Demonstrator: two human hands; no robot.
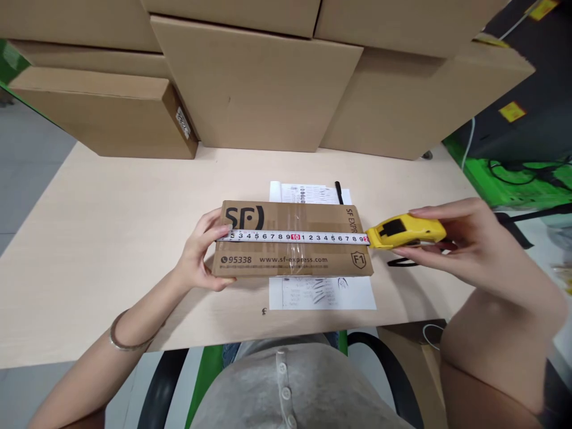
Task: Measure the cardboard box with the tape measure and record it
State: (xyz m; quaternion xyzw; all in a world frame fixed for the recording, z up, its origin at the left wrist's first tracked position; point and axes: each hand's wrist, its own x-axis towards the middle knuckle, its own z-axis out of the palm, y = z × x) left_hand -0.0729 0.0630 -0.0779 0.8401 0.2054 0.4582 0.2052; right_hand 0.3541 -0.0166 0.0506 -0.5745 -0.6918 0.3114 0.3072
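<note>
Left hand (pixel 201 253) grasps left end of small carton (pixel 268 251), thumb pressing free end of tape blade (pixel 272 236) on top face; my right hand (pixel 480 244) clasps yellow tape case (pixel 409 231) at carton's right end. Carton sits over printed sheets (pixel 322 295), near side of table (pixel 111 238); cannot tell if fully resting. Risk, in my judgement: easing thumb could let blade spring back; tilting case could skew blade. Carton: brown, oblong, black lettering, clear packing tape across middle, edges apparently straight.
</note>
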